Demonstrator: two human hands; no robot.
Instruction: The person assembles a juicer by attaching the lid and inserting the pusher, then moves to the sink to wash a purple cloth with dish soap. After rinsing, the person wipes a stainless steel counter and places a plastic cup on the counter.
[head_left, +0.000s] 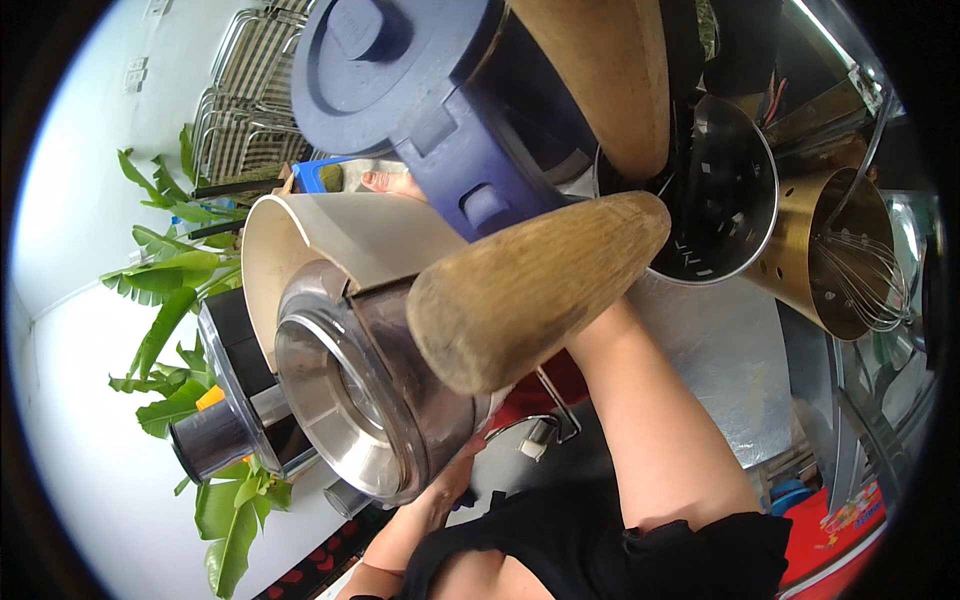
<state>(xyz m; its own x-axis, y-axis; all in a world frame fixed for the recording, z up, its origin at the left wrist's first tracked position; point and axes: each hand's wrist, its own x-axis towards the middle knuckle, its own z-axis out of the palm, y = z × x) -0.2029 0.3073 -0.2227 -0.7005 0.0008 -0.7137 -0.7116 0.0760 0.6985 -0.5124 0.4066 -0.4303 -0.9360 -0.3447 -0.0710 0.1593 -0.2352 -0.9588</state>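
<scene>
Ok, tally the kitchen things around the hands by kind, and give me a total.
Wooden pestles: 2 (one across the middle, one at the top)
Perforated utensil holders: 2 (steel, gold-coloured)
Wire whisks: 1
Blue-lidded dark jars: 1
Clear-lidded juicer tops: 1
Cream-coloured curved chutes: 1
Total: 8

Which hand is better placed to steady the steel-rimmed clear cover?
Probably the left: the left hand touches the lower edge of the cover, while the right forearm passes behind the wooden pestle, away from it.
</scene>
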